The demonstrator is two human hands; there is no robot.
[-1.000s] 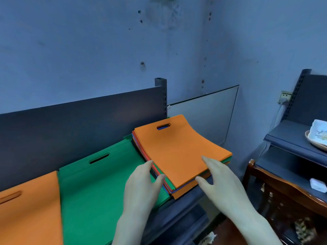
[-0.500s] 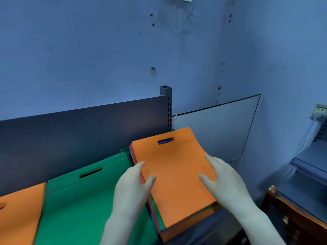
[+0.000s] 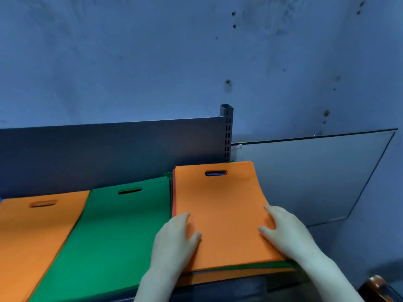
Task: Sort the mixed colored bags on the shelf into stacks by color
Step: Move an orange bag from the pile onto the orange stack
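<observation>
A mixed stack of bags sits at the shelf's right end, with an orange bag [image 3: 220, 199] on top and green, red and blue edges showing beneath it. My left hand [image 3: 174, 240] rests flat on the orange bag's left edge, thumb on top. My right hand [image 3: 285, 229] lies flat on its right side, fingers straight. To the left lie a green stack [image 3: 113, 232] and an orange stack [image 3: 32, 234].
A dark metal back panel [image 3: 109, 153] and a slotted upright post [image 3: 227, 134] stand behind the bags. A glass pane [image 3: 316, 177] leans on the blue wall at right. A wooden chair corner [image 3: 379, 288] shows at bottom right.
The view has swung left and closer. Both hands have slid further onto the top orange bag, and the mixed stack now lies squarer on the shelf.
</observation>
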